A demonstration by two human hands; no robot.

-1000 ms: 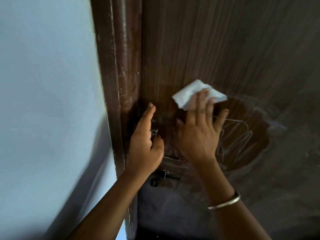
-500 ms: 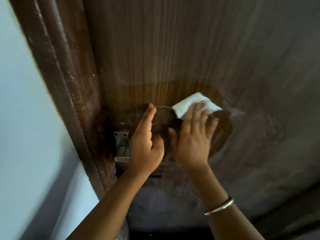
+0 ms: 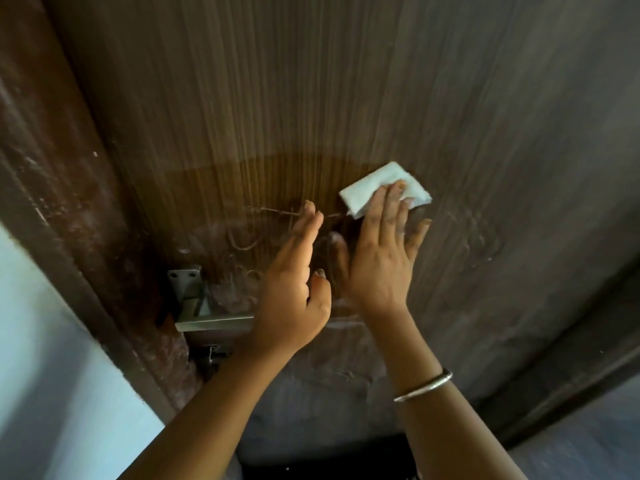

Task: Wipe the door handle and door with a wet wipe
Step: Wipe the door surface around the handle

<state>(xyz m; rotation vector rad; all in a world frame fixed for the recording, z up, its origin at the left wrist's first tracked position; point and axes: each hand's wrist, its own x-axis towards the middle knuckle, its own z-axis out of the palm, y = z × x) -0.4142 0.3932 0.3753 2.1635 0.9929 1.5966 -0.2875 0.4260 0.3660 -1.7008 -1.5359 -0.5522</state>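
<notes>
A brown wood-grain door (image 3: 346,98) fills the view, with a darker wet patch around the middle. My right hand (image 3: 379,258) lies flat against the door and presses a folded white wet wipe (image 3: 372,190) under its fingertips. My left hand (image 3: 294,282) rests open on the door just left of it, fingers straight and together. The metal door handle (image 3: 207,320) sticks out below and left of my left hand, partly hidden by my wrist. A latch (image 3: 211,353) sits under it.
The dark brown door frame (image 3: 69,237) runs down the left side, with a pale blue wall (image 3: 45,375) beyond it. A darker frame edge (image 3: 571,375) crosses the lower right. A metal bangle (image 3: 424,386) circles my right wrist.
The view has swung left to right, so the frame and handle show more. My right hand has slid the wipe slightly rightward across the door; my left hand stays flat beside it.
</notes>
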